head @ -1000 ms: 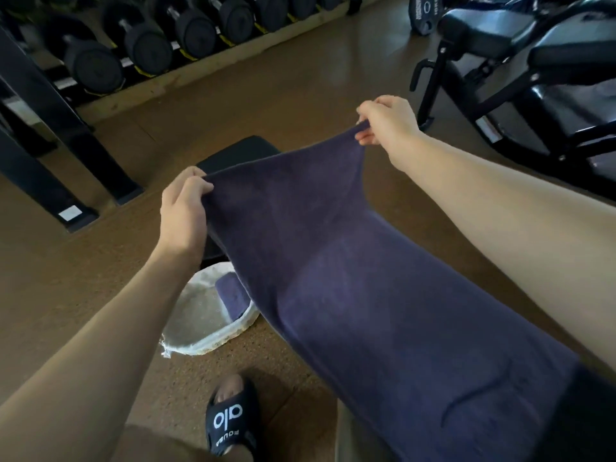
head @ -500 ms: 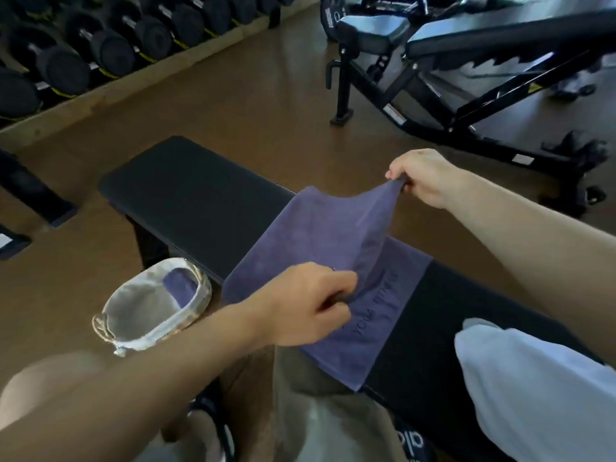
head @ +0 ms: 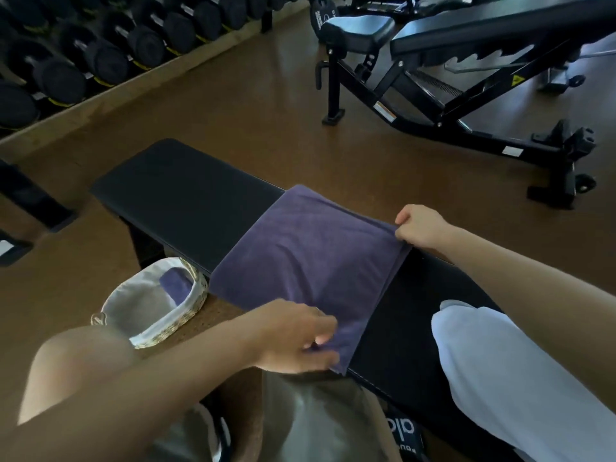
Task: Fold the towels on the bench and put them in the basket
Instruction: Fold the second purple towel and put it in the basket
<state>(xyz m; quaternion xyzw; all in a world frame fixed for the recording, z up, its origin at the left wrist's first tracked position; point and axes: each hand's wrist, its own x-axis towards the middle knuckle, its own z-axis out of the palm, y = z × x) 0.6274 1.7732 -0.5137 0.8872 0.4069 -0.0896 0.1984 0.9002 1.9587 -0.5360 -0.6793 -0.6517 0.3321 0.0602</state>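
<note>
Purple towel [head: 310, 261] now flat on bench [head: 186, 208] — left hand [head: 293, 338], right hand [head: 420, 228] both pinching corners

On your left, the bench [head: 186, 201] top is bare black pad, open to a hand. The purple towel [head: 310, 258] covers its middle, and a white towel [head: 506, 368] blocks the near right end. The basket [head: 180, 323] sits on the floor just beside the bench's near edge, its mouth open but partly filled by a folded purple towel [head: 175, 285].
</note>
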